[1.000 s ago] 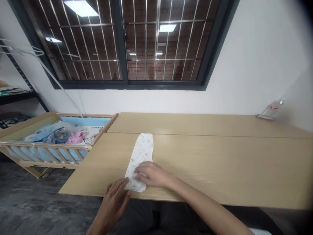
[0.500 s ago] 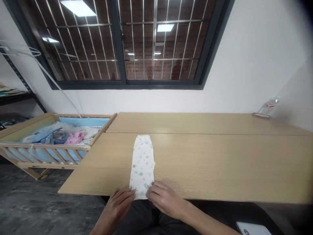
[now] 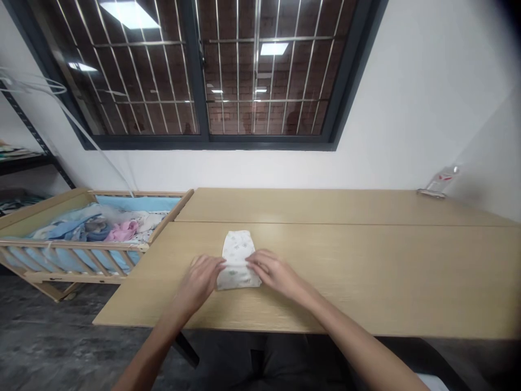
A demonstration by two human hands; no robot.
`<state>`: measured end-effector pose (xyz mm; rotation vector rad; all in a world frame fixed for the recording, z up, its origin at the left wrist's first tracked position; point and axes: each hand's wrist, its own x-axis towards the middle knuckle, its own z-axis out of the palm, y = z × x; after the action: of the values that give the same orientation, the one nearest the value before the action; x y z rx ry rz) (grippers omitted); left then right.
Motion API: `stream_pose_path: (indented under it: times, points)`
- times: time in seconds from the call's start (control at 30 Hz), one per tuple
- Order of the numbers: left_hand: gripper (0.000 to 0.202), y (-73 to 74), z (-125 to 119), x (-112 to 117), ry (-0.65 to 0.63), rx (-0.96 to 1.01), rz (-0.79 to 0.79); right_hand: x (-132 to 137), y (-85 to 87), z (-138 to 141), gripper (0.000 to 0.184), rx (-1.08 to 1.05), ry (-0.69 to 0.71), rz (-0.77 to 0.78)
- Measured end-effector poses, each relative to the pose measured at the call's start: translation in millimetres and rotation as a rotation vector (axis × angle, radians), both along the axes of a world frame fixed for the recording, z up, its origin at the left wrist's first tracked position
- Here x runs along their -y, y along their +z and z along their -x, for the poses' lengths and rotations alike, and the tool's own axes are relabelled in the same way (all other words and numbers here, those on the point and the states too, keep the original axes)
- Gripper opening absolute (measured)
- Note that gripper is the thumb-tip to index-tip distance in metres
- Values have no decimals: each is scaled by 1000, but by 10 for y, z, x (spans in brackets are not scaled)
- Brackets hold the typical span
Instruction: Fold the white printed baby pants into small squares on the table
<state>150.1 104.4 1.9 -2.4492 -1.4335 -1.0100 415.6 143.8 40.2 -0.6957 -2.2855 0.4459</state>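
A white garment with small green and grey prints (image 3: 238,245), which looks like baby pants, lies on the wooden table (image 3: 345,271). Its near part is doubled back over the rest, making a short, thick bundle. My left hand (image 3: 201,277) pinches the turned-over edge at its left end. At the right end of that same edge, the fingers of my right hand (image 3: 272,270) are closed on the cloth. Both fingertips press close to the table top, and the far end of the garment lies flat beyond them.
A wooden crib (image 3: 77,259) with blue lining and heaped clothes (image 3: 122,231) stands left of the table. A clear package (image 3: 438,182) lies at the back right corner by the wall. Behind the table is a barred window (image 3: 207,142). A dark shelf (image 3: 24,163) is at far left.
Both hands have moved away from the table's near edge, carrying the garment's near end forward and folding it over. The garment now looks about half as long.
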Motion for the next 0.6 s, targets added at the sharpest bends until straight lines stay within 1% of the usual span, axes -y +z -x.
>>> stream_pose_path:
  times: [0.1, 0.13, 0.2, 0.27, 0.33, 0.4, 0.5, 0.6]
  points:
    - [31, 204, -46, -498, 106, -1, 103, -491, 48, 112, 25, -8, -78, 29]
    - [31, 241, -72, -649, 139, -9, 141, -650, 30, 151, 27, 0, -103, 44]
    - [32, 259, -127, -924, 182, -22, 193, -949, -49, 225, 30, 18, -145, 74]
    - [32, 213, -173, -1162, 212, -28, 222, -1215, -167, 294, 32, 33, -193, 93]
    - [31, 126, -206, -1360, 251, -39, 270, -1437, -295, 353, 32, 65, -247, 108]
    - [29, 22, -234, -1510, 291, -55, 323, -1609, -415, 400, 31, 117, -291, 134]
    - [23, -127, -279, -1645, 344, -78, 386, -1777, -567, 454, 30, 175, -318, 176]
    - [29, -231, -328, -1699, 381, -96, 421, -1859, -693, 487, 33, 195, -325, 198]
